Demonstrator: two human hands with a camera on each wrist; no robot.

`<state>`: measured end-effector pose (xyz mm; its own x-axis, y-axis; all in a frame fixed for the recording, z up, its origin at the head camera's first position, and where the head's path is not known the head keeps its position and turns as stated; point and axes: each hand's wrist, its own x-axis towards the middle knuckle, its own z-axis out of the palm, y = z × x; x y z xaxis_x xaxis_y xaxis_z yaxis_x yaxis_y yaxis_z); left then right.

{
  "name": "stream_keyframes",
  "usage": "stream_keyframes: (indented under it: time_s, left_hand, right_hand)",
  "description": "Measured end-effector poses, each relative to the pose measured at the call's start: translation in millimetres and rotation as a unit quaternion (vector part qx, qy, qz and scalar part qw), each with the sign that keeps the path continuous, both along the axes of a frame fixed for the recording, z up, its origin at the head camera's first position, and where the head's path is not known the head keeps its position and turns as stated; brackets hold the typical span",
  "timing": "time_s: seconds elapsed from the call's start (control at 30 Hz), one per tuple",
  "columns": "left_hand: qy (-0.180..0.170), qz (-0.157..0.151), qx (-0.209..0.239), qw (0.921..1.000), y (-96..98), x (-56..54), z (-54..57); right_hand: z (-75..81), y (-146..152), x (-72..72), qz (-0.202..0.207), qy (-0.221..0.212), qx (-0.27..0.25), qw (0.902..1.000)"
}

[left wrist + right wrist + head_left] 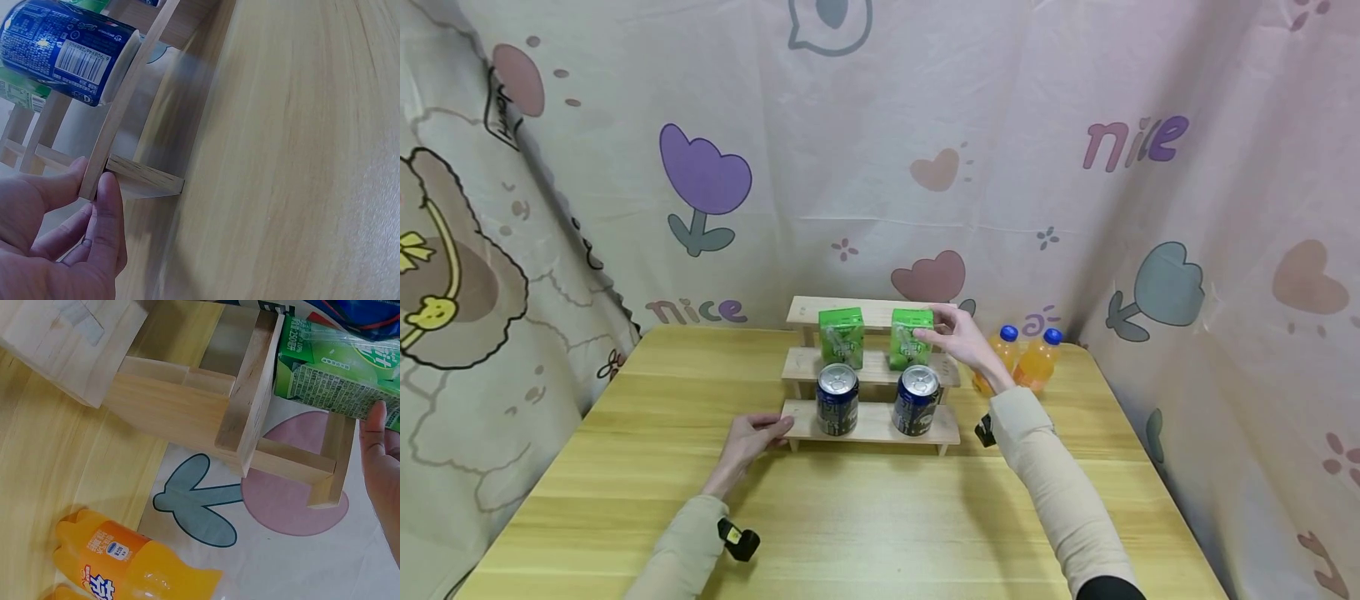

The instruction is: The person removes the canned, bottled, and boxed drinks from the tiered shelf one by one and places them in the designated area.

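Observation:
A three-tier wooden stand (874, 423) is on the table. My left hand (749, 443) pinches the left end of its lowest tier, with the thumb on top and fingers beneath in the left wrist view. On the middle tier are two green drink cartons. My right hand (961, 337) holds the right carton (906, 352) near its top; in the right wrist view a digit lies on the carton's printed side (331, 384), and the rest of the grip is out of frame. The left carton (842, 340) stands upright. Two dark blue cans (837, 410) stand on the lowest tier.
Two orange drink bottles with blue caps (1037, 362) stand right of the stand, behind the right forearm. The stand's top tier (872, 310) is bare. A printed curtain (850, 167) hangs behind the wooden table (880, 517) and along both sides.

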<state>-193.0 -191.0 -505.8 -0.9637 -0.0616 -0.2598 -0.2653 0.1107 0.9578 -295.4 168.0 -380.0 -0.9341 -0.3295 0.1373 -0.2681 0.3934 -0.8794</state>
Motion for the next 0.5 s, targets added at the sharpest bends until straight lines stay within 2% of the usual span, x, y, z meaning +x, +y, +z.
stream_keyframes:
  time_s: [0.3, 0.5]
  left_hand:
    - [0.003, 0.001, 0.009, 1.0, -0.1, -1.7, 0.2]
    - [0.004, 0.002, 0.014, 0.9999, -0.7, -1.7, -0.4]
  right_hand:
    - [-1.2, -3.5, 2.0, -0.014, 0.021, -0.015, 0.9996]
    - [-0.6, -5.1, 4.7, -0.019, 0.016, -0.028, 0.9993]
